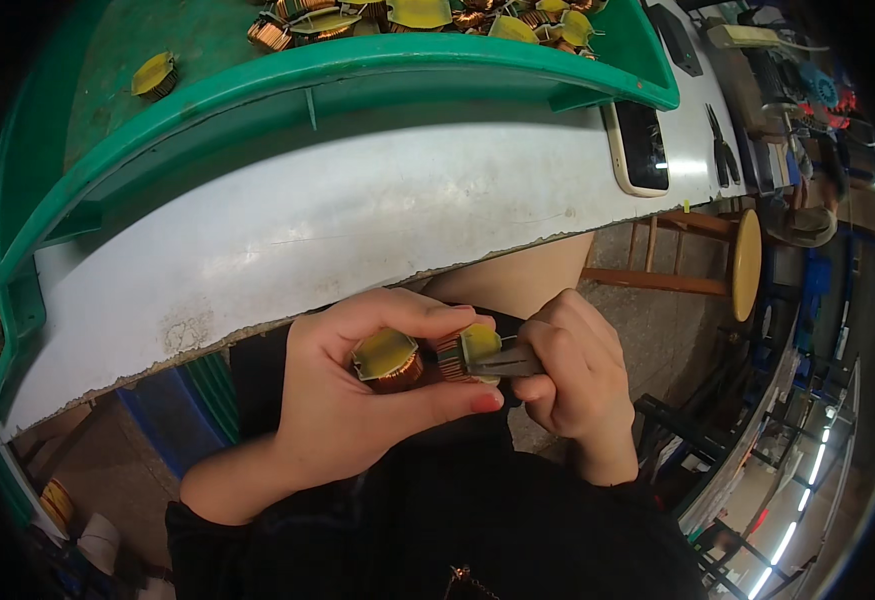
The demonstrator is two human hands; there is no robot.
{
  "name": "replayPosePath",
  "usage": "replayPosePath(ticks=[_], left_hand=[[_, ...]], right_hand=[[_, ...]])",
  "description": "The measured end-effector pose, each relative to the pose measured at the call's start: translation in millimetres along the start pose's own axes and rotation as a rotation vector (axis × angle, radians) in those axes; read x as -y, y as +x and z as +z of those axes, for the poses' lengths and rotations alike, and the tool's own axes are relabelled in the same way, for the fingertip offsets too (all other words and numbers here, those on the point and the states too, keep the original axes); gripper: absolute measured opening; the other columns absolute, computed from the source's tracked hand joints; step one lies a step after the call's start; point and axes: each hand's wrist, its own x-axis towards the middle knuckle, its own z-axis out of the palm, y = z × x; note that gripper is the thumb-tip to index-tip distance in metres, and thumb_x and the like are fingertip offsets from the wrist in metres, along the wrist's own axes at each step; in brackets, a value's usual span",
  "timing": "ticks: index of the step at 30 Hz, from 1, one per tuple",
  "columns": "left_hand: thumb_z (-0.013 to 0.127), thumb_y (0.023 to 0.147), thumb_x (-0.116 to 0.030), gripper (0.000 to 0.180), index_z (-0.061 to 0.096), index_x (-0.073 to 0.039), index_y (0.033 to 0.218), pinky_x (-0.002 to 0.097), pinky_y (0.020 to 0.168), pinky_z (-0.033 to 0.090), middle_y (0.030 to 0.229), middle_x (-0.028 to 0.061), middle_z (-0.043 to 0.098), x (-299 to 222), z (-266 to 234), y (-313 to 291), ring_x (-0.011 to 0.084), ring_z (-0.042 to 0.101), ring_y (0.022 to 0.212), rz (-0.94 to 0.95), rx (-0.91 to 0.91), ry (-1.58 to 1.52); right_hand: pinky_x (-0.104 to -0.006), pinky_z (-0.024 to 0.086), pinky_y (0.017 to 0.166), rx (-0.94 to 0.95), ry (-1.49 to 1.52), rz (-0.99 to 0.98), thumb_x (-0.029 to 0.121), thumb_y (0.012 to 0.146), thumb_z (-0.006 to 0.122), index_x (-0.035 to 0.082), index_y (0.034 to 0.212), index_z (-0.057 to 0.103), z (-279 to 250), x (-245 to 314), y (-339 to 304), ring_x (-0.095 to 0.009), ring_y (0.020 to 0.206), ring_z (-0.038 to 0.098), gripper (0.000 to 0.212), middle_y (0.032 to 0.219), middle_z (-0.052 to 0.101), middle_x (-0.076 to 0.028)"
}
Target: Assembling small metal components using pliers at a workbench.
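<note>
My left hand point(322, 415) is closed around two copper-wound coils with yellow plates. One coil point(387, 360) rests against the palm; the other coil point(453, 357) is pinched between thumb and fingertips. My right hand point(582, 375) grips a pair of pliers point(507, 363), whose handles are hidden within the fist. The jaws reach the yellow plate of the outer coil, at its right side. Whether they clamp one of its wire ends is too small to tell. Both hands are held over my lap, just off the table's near edge.
On the white table point(357, 210) stands a green tray point(357, 62) with a pile of coils point(422, 15) and a lone coil point(155, 75). A phone point(639, 150) and black-handled pliers point(722, 150) lie at the right. A wooden stool point(745, 265) stands beyond the table edge.
</note>
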Motion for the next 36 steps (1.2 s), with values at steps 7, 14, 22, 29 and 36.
replayPosePath(ticks=[7,14,22,29,36], left_hand=[[0.075,0.066,0.009,0.039,0.061,0.000,0.101,0.0244,0.078,0.049,0.100,0.0117,0.063,4.5,-1.6,1.7,0.0159,0.061,0.084,0.001,-0.031,-0.048],[0.074,0.065,0.010,0.040,0.060,0.001,0.102,0.0241,0.079,0.048,0.099,0.0120,0.063,-0.1,-5.9,2.8,0.0156,0.061,0.086,0.082,0.009,-0.008],[0.073,0.075,-0.010,0.043,0.050,0.001,0.110,0.0267,0.055,0.054,0.094,0.0225,0.063,-17.6,-13.8,-2.2,0.0260,0.065,0.066,-0.328,0.071,-0.438],[0.062,0.087,-0.015,0.031,0.051,0.006,0.105,0.0291,0.057,0.058,0.094,0.0219,0.061,-15.4,-26.6,-5.7,0.0271,0.066,0.067,-0.441,0.244,-0.803],[0.062,0.087,-0.026,0.040,0.049,0.008,0.105,0.0262,0.050,0.055,0.092,0.0235,0.062,-17.7,-26.6,-5.0,0.0273,0.066,0.063,-0.512,0.218,-0.679]], right_hand=[[-0.0300,0.040,0.057,-0.014,-0.037,0.001,0.034,0.084,0.059,0.002,0.079,0.053,3.0,-2.1,-1.9,-0.021,0.060,0.041,0.033,0.071,0.046,-0.007],[-0.0289,0.039,0.057,-0.071,-0.108,-0.016,0.032,0.087,0.057,0.002,0.078,0.052,4.4,5.0,1.2,-0.020,0.060,0.042,0.032,0.072,0.048,-0.007],[-0.0269,0.039,0.058,0.032,0.521,0.252,0.018,0.092,0.048,0.002,0.083,0.054,-13.4,0.0,1.5,-0.018,0.062,0.045,0.020,0.074,0.052,-0.006],[-0.0275,0.039,0.059,0.326,0.565,0.374,0.013,0.091,0.047,0.002,0.085,0.055,-20.5,6.5,12.7,-0.020,0.062,0.046,0.015,0.074,0.052,-0.007],[-0.0280,0.040,0.059,0.415,0.497,0.391,0.011,0.090,0.050,0.001,0.087,0.055,-19.5,14.6,21.5,-0.022,0.062,0.047,0.011,0.075,0.053,-0.009]])
